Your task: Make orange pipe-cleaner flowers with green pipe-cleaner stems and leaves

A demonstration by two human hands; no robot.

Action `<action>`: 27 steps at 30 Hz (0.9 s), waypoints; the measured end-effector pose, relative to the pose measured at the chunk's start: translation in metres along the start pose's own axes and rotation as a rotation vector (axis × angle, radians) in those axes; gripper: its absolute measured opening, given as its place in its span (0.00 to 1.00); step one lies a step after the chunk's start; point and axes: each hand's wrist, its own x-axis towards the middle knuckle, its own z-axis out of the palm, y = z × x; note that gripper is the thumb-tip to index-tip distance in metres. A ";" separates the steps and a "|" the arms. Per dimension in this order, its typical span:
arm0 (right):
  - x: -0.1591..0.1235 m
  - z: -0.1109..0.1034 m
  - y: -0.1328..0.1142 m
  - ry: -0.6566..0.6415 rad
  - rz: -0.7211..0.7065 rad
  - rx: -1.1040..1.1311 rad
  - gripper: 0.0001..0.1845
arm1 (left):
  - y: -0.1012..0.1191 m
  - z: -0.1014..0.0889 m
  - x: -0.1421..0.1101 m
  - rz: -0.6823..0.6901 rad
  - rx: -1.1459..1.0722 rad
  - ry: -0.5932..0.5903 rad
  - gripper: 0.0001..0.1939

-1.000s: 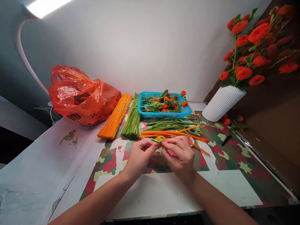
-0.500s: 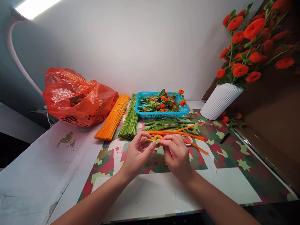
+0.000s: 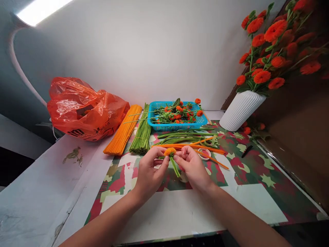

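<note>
A small orange pipe-cleaner flower (image 3: pixel 170 152) with a short green stem is held up over the camouflage-patterned mat (image 3: pixel 246 171). My left hand (image 3: pixel 151 168) pinches it from the left, thumb against the base of the bloom. On the other side, my right hand (image 3: pixel 191 166) has thumb and fingertips closed at the green part under the bloom. The stem points down toward me between the two hands. Just beyond my fingers lie loose orange pipe cleaners (image 3: pixel 210 150), loose green pipe cleaners (image 3: pixel 177 138) and a white roll of tape (image 3: pixel 204 154).
A blue basket (image 3: pixel 177 127) of orange-red flowers stands at the back. Left of it lie a green pipe-cleaner bundle (image 3: pixel 142 135), an orange bundle (image 3: pixel 123 132) and a red plastic bag (image 3: pixel 87 109). At right stands a white vase (image 3: pixel 241 109) of flowers. A lamp (image 3: pixel 42 10) shines above.
The flower has been turned in my fingers: its orange bloom now faces up and away, with the green stem pointing down toward me. My right hand has shifted slightly.
</note>
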 end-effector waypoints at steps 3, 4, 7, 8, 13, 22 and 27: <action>0.001 -0.005 -0.004 -0.010 0.055 0.006 0.15 | -0.001 0.000 0.004 -0.164 -0.100 -0.015 0.09; 0.001 -0.007 -0.005 0.023 -0.001 -0.076 0.12 | -0.002 -0.001 0.005 -0.244 -0.153 -0.025 0.10; 0.000 -0.013 -0.009 0.088 -0.361 -0.450 0.05 | -0.005 -0.003 0.010 -0.420 -0.294 -0.046 0.14; 0.000 -0.015 -0.010 0.081 -0.496 -0.576 0.06 | -0.005 -0.004 0.010 -0.445 -0.325 -0.050 0.14; 0.004 -0.023 -0.006 0.010 -0.906 -0.981 0.09 | -0.003 -0.004 0.009 -0.466 -0.338 -0.068 0.14; 0.005 -0.019 -0.001 0.040 -0.925 -0.991 0.08 | 0.000 -0.003 0.006 -0.327 -0.184 -0.038 0.13; 0.008 -0.012 -0.005 -0.047 -0.300 -0.417 0.10 | -0.003 -0.004 -0.002 0.115 0.091 0.074 0.03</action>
